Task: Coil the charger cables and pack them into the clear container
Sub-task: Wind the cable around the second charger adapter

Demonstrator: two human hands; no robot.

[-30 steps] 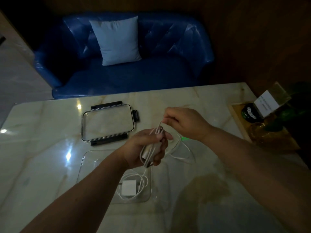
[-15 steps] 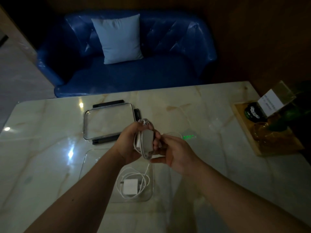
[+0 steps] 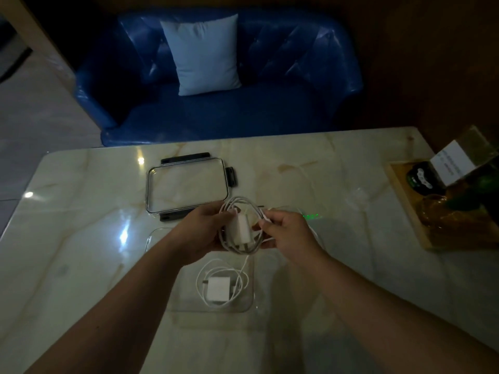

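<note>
Now, taking the clear container (image 3: 172, 300) as the mark and working outward from the near edge of the marble table (image 3: 67, 265): inside it, towards its right half, lies 1 charger (image 3: 218, 290) already done, its white block flat on the bottom with its cable looped loosely round it. Just above the container's far rim the 2 hands meet in the air. The left hand (image 3: 205, 233) is closed round the second charger (image 3: 241, 231), thumb and fingers gripping the block and the coils together; the cable (image 3: 237, 201) now runs round the block in a nearly complete oval. The right hand (image 3: 286, 233) has its fingertips pinched shut on the last free bit of cable at the right side of the bundle. Half a second ago that hand sat lower, cupped against the bundle, and a second ago it was drawing a long slack loop out to the right; that slack is mostly gone now, taken up into the wraps. I'd judge the coiling of this second charger almost finished, with only the tail to tuck before it goes down beside the first. A thin strand hangs from the bundle towards the container. Beyond the container rests its lid (image 3: 186, 188), flat, well clear of the hands. Far right of the container stands a wooden tray (image 3: 399, 184); beyond the table, a blue sofa (image 3: 270, 109) with a pale cushion (image 3: 202, 54).
</note>
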